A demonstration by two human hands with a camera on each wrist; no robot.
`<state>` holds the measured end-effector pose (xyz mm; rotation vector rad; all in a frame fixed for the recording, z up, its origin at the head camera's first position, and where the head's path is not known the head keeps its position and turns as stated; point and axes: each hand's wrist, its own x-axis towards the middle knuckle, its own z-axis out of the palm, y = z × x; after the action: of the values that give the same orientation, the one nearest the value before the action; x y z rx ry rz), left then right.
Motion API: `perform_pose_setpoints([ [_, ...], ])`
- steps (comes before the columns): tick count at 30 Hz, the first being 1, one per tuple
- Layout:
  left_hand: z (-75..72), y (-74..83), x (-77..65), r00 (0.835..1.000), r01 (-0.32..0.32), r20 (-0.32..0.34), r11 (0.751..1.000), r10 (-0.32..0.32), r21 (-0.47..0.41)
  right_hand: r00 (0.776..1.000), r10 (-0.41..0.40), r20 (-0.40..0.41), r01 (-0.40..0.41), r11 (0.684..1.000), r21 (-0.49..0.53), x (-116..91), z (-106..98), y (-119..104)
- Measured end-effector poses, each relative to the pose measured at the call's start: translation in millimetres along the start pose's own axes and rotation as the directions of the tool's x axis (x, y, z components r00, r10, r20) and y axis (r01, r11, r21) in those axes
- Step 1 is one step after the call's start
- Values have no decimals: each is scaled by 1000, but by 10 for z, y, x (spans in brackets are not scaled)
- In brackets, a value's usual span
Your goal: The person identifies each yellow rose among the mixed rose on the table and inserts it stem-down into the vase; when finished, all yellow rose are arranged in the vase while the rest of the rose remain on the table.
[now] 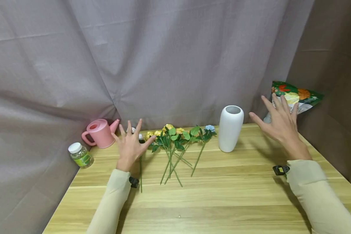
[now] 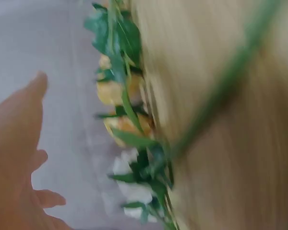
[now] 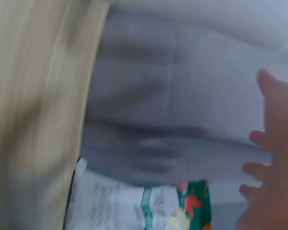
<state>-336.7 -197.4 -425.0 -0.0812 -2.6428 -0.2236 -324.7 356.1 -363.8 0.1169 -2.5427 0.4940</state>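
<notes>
My left hand (image 1: 130, 147) hovers with fingers spread at the left end of a row of flowers, overlapping a white flower (image 1: 140, 136) in the head view. Beside it lie yellow flowers (image 1: 168, 126) with crossed green stems (image 1: 170, 164), and a blue flower (image 1: 209, 128) at the right end. The left wrist view shows the yellow and white blooms (image 2: 132, 179) past the thumb, somewhat blurred. Right of the upright white vase (image 1: 230, 130), my right hand (image 1: 280, 125) is raised with fingers apart, partly covering a green and white printed bag (image 1: 305, 95). Neither hand holds anything.
A pink watering can (image 1: 100, 134) stands at the back left, its spout toward my left hand. In front of it is a clear jar (image 1: 83, 158) with a white lid. Grey curtain (image 1: 175, 58) hangs behind the wooden table (image 1: 222, 201).
</notes>
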Motion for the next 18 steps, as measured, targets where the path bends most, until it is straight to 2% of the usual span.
perform_pose_setpoints([
  [2,-10,78,-9,999,-29,-17,997,28,-75,998,-33,-60,41,988,149,-7,18,-153],
  [3,-9,121,-16,999,-46,-31,991,42,-124,996,-44,-78,61,972,228,-13,34,-235],
  [5,-2,208,-30,996,-81,-58,972,69,-223,995,-56,-83,84,920,382,-32,83,-399],
  [8,29,328,-61,994,-110,-57,925,95,-364,997,-59,-53,78,849,523,-57,188,-596],
  [10,57,392,-89,995,-95,-6,889,103,-448,998,-58,-29,65,818,571,-77,270,-683],
  [13,92,472,-146,986,-2,138,848,89,-531,999,-44,-14,44,822,568,-120,367,-742],
  [15,111,508,-185,966,64,244,842,82,-536,999,-34,-21,40,831,555,-150,417,-741],
  [18,132,546,-217,930,120,358,860,77,-497,998,-27,-55,53,836,546,-188,457,-712],
])
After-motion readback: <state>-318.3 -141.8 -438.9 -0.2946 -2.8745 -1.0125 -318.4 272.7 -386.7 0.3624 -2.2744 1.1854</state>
